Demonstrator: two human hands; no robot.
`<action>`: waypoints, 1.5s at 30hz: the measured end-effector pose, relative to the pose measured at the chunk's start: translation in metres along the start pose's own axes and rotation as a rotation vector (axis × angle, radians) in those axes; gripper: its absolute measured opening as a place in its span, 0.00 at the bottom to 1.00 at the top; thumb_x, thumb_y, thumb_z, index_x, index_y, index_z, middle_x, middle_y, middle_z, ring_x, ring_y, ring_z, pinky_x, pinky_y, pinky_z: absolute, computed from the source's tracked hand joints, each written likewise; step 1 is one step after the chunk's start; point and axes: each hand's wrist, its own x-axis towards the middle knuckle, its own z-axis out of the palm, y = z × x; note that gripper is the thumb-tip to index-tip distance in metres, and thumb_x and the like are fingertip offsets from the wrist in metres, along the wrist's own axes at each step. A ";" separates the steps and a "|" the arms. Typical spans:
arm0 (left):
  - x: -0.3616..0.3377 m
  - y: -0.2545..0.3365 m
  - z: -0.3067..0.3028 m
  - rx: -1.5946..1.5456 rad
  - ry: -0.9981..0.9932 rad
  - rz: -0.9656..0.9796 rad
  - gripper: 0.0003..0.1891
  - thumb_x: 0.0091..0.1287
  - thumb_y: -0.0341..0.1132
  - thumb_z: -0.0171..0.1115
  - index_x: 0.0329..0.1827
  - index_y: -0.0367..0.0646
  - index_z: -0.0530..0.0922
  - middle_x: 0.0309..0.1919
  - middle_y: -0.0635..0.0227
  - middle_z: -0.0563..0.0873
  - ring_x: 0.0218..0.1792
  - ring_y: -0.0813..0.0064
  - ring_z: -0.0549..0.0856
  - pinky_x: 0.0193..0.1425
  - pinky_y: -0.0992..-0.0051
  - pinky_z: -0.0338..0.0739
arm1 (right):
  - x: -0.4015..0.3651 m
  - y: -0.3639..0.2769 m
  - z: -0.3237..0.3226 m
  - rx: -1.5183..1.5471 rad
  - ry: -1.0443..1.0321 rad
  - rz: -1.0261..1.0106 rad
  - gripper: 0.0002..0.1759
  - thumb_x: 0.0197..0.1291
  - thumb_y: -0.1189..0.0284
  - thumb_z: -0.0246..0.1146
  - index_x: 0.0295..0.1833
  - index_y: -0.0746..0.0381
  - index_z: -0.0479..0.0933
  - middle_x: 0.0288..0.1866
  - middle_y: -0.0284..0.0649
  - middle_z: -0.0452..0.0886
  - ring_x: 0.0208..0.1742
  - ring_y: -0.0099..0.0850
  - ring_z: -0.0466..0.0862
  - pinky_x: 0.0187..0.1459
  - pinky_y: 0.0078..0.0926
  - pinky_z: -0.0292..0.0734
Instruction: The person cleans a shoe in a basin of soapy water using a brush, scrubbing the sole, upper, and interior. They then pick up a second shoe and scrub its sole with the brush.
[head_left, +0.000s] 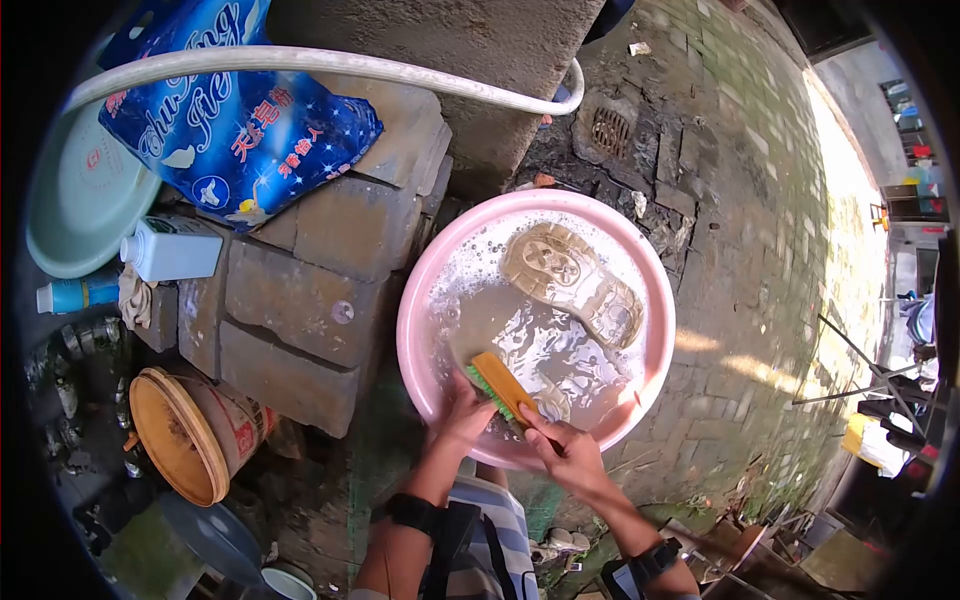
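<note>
A wooden scrub brush [508, 385] with green bristles is gripped in my right hand [566, 450], its bristles turned toward my left hand. My left hand [463, 412] is at the near left side of a pink basin [412, 335], close to the bristles. Its fingers are partly hidden by the brush and murky water, so I cannot tell what they hold. Cloudy, sudsy water [480, 325] fills the basin. At its far side floats a shoe [575, 275], tan sole up. A pale, mostly submerged thing [553, 400] shows beyond the brush head.
Left of the basin, stacked stone slabs [300, 300] bear a blue detergent bag [240, 130] and a white bottle [178, 250]. A pale hose [400, 68] crosses above them. An orange-rimmed bucket [180, 437] lies tilted at lower left. Mossy brick paving [740, 250] stretches right, with a drain grate [610, 132] ahead.
</note>
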 end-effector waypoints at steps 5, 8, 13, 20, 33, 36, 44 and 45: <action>0.002 -0.004 0.010 -0.010 0.060 0.115 0.39 0.53 0.22 0.63 0.66 0.42 0.53 0.60 0.63 0.67 0.60 0.67 0.69 0.61 0.70 0.66 | 0.056 -0.028 0.007 -0.320 0.083 0.036 0.19 0.62 0.57 0.53 0.60 0.38 0.71 0.28 0.46 0.77 0.29 0.41 0.80 0.34 0.35 0.76; 0.010 -0.017 0.005 -0.028 0.021 0.163 0.39 0.52 0.21 0.64 0.66 0.41 0.53 0.58 0.61 0.69 0.59 0.67 0.71 0.60 0.71 0.68 | 0.091 -0.020 0.009 -0.401 0.158 0.092 0.21 0.64 0.53 0.48 0.62 0.35 0.68 0.33 0.48 0.78 0.32 0.46 0.81 0.38 0.40 0.77; 0.011 -0.025 0.004 -0.034 0.124 0.101 0.39 0.51 0.24 0.67 0.65 0.38 0.55 0.57 0.59 0.70 0.57 0.70 0.72 0.58 0.72 0.68 | 0.106 0.006 -0.005 -0.328 0.197 0.249 0.19 0.62 0.52 0.50 0.50 0.50 0.77 0.35 0.51 0.80 0.38 0.50 0.81 0.41 0.45 0.74; 0.011 -0.026 0.006 0.265 0.177 0.170 0.30 0.51 0.32 0.67 0.56 0.34 0.64 0.46 0.57 0.79 0.45 0.65 0.79 0.50 0.70 0.73 | 0.044 0.013 -0.004 -0.225 0.162 0.142 0.22 0.63 0.58 0.53 0.63 0.45 0.69 0.29 0.50 0.78 0.29 0.44 0.80 0.34 0.37 0.73; 0.013 -0.026 0.003 0.465 0.199 0.295 0.28 0.52 0.38 0.65 0.54 0.35 0.68 0.42 0.50 0.81 0.46 0.51 0.80 0.48 0.65 0.73 | 0.101 -0.023 0.022 -0.422 0.111 -0.095 0.21 0.63 0.52 0.49 0.60 0.40 0.71 0.30 0.49 0.79 0.29 0.47 0.81 0.33 0.41 0.77; 0.006 -0.019 0.007 0.544 0.218 0.289 0.27 0.53 0.35 0.65 0.55 0.35 0.68 0.41 0.55 0.82 0.43 0.57 0.81 0.48 0.67 0.73 | 0.120 -0.015 0.012 -0.331 0.109 0.055 0.20 0.62 0.51 0.48 0.55 0.43 0.75 0.32 0.51 0.81 0.33 0.49 0.81 0.38 0.44 0.76; 0.003 -0.021 0.006 0.094 0.152 0.145 0.33 0.52 0.33 0.67 0.61 0.35 0.63 0.47 0.56 0.78 0.47 0.67 0.78 0.51 0.71 0.71 | 0.087 0.006 0.002 -0.274 0.239 0.198 0.19 0.62 0.56 0.52 0.54 0.51 0.76 0.31 0.49 0.81 0.35 0.49 0.80 0.38 0.39 0.74; 0.003 -0.016 0.005 0.091 0.148 0.145 0.33 0.52 0.33 0.67 0.61 0.35 0.63 0.47 0.56 0.78 0.47 0.67 0.78 0.51 0.71 0.71 | 0.077 0.000 0.002 -0.245 0.226 0.198 0.20 0.62 0.58 0.53 0.57 0.53 0.73 0.31 0.52 0.80 0.34 0.48 0.81 0.37 0.37 0.74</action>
